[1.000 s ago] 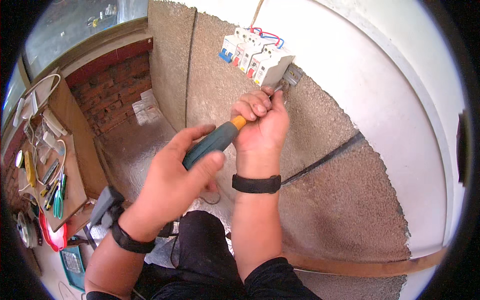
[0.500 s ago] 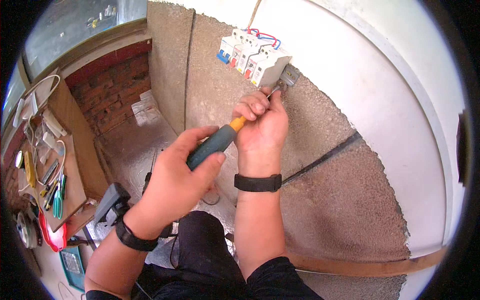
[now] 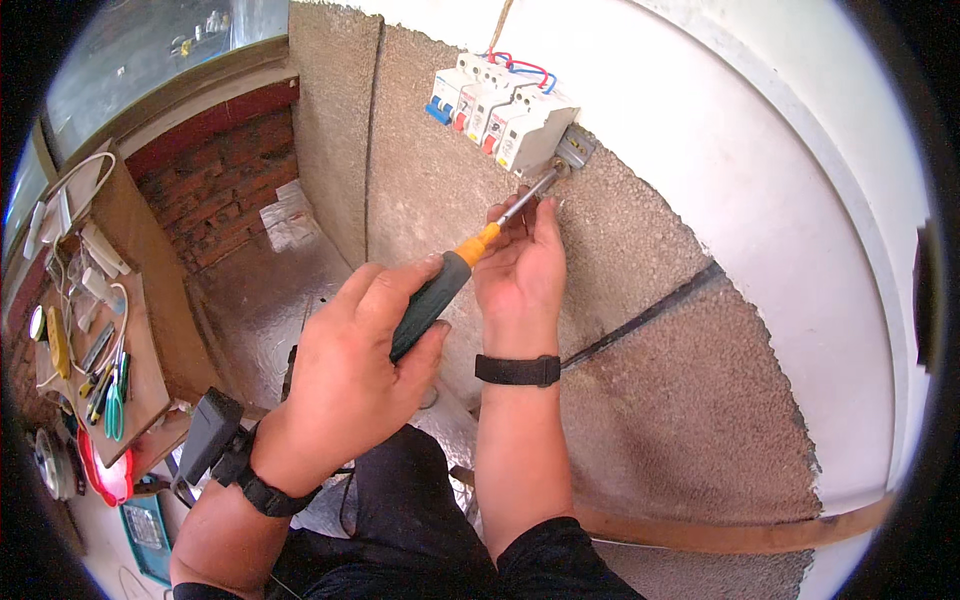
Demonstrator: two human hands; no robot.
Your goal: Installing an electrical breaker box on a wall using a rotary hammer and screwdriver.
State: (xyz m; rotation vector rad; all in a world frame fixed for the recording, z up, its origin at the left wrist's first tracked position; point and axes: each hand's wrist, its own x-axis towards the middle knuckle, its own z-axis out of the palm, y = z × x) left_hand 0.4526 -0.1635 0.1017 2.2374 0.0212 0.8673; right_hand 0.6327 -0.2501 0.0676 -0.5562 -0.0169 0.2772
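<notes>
A screwdriver with a dark, orange-collared handle slants up toward the wall, its tip by a grey metal rail beneath the circuit breakers. The left hand grips the handle, thumb and fingers on opposite sides. The right hand, palm showing, has its fingers bent about the metal shaft; whether they press on it cannot be told. The white breakers carry blue and red levers, with red and blue wires looping above. Well to the left, a table bears green-handled scissors, near a red basin.
</notes>
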